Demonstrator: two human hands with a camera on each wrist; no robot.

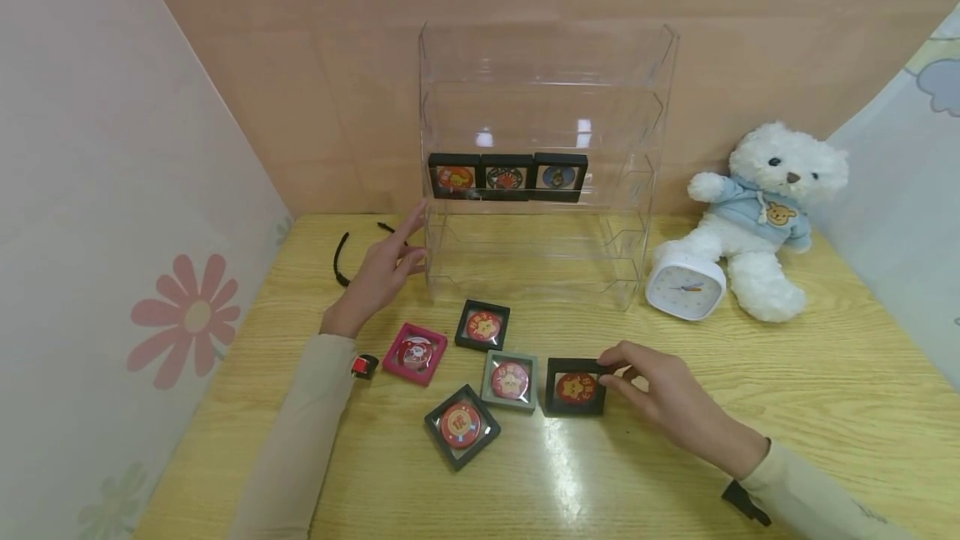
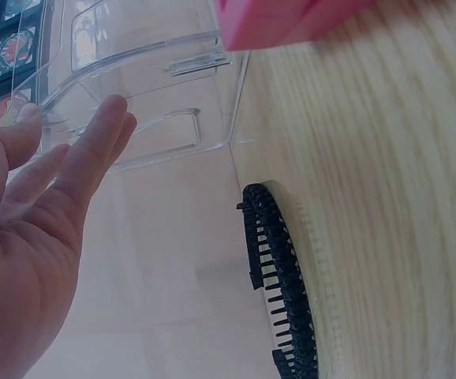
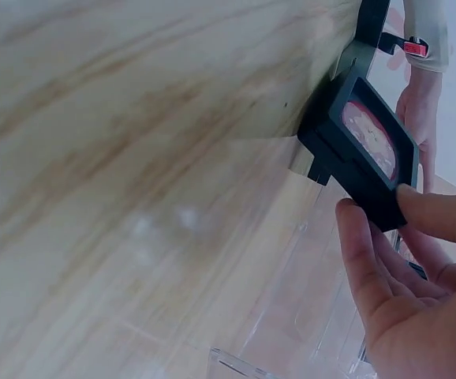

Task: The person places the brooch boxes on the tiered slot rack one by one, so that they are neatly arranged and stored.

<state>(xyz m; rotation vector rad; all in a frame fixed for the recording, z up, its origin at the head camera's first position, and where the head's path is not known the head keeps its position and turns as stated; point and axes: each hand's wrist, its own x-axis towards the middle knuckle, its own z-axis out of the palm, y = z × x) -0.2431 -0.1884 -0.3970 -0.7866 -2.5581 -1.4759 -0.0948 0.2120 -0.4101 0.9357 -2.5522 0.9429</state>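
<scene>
My right hand (image 1: 675, 398) pinches the right edge of a black square display frame (image 1: 555, 402) with a red round badge inside. In the right wrist view the thumb lies on the front of that frame (image 3: 354, 170) and the fingers are behind it. At the left side of a clear tiered rack (image 1: 525, 252), my left hand (image 1: 378, 273) reaches out with fairly straight fingers, its fingertips at the rack's side. Three black frames with badges (image 1: 507, 177) stand side by side on a middle tier. Beside the held frame lies a grey-green frame (image 1: 487, 390).
A pink frame (image 1: 393, 361) and two dark frames (image 1: 471, 305) (image 1: 480, 440) also lie on the wooden table (image 1: 360, 482). At the right, a white alarm clock (image 1: 667, 298) stands before a teddy bear (image 1: 750, 252). Behind the left hand lies a black toothed headband (image 2: 291, 292).
</scene>
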